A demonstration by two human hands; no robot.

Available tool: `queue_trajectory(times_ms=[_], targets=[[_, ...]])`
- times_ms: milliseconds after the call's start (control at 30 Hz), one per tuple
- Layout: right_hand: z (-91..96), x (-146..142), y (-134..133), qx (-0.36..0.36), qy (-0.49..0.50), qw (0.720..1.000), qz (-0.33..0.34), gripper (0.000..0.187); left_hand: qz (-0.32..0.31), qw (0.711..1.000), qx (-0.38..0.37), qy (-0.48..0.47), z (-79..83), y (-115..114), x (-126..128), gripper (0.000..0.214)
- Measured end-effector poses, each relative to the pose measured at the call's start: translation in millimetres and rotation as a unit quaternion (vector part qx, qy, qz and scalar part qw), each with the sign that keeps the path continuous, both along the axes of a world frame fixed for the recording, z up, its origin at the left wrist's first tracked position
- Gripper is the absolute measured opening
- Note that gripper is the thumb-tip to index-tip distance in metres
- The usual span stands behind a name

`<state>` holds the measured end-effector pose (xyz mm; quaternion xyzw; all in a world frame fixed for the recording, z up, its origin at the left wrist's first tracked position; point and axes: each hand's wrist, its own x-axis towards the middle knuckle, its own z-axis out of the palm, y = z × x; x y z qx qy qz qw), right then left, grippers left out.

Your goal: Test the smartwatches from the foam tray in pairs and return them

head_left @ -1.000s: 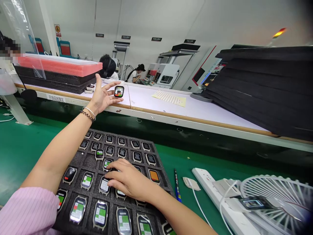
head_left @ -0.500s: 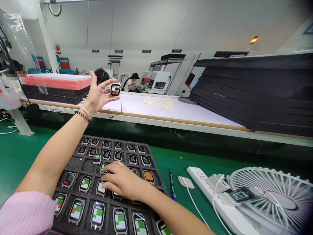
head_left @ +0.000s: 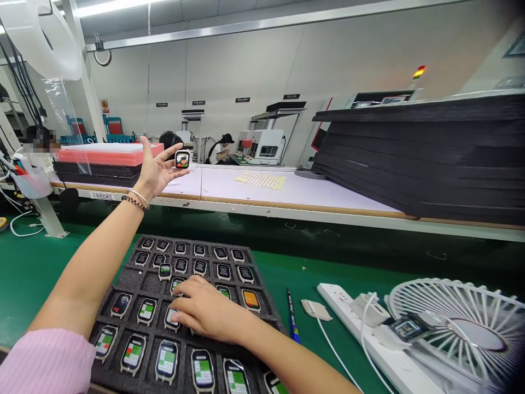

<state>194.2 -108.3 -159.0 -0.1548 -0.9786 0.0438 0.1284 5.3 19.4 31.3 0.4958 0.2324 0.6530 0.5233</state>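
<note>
My left hand [head_left: 155,171] is stretched far forward and raised, pinching a small square smartwatch body [head_left: 182,159] between thumb and fingertips, its lit screen facing me. My right hand [head_left: 204,308] lies palm down on a black foam tray [head_left: 133,279] with fingers spread over the watch bodies in its pockets. The tray holds several rows of watch bodies [head_left: 166,359], many with lit green screens, one orange [head_left: 250,299].
A long white shelf [head_left: 295,191] runs across behind the green bench, with a yellow sheet [head_left: 260,179], stacked black foam [head_left: 430,153] at right and pink and black foam [head_left: 109,158] at left. A pen [head_left: 292,318], power strip [head_left: 369,339] and white fan [head_left: 463,328] lie right. People work in the background.
The camera has tilted up, so more ceiling shows. My left hand keeps the watch body raised and has shifted slightly left in view. My right hand stays on the tray.
</note>
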Motion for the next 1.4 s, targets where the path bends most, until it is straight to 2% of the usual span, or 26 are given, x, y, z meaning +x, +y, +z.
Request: queue_trajectory(times_ms=[333,467,833,1067,1400], targets=[[1.0,0,-1,-0.013,-0.005,1.0,0.002,0.027,0.005,1.0,-0.014,0.007,-20.5,3,-20,0.105],[3.1,0,-2,-0.023,-0.009,1.0,0.0,0.025,0.028,0.999,-0.016,0.006,-24.9,4,-36,0.104],[1.6,-1,-1,-0.036,0.001,0.999,-0.001,0.02,0.116,0.993,-0.009,-0.019,-18.5,-5,-82,0.102],[-3.8,0,0,-0.042,0.007,0.999,0.005,0.024,0.144,0.989,-0.001,-0.014,-15.8,-6,-107,0.1],[-4.9,1,1,-0.043,0.007,0.999,0.002,0.029,0.159,0.987,-0.001,-0.026,-15.9,-5,-127,0.105]])
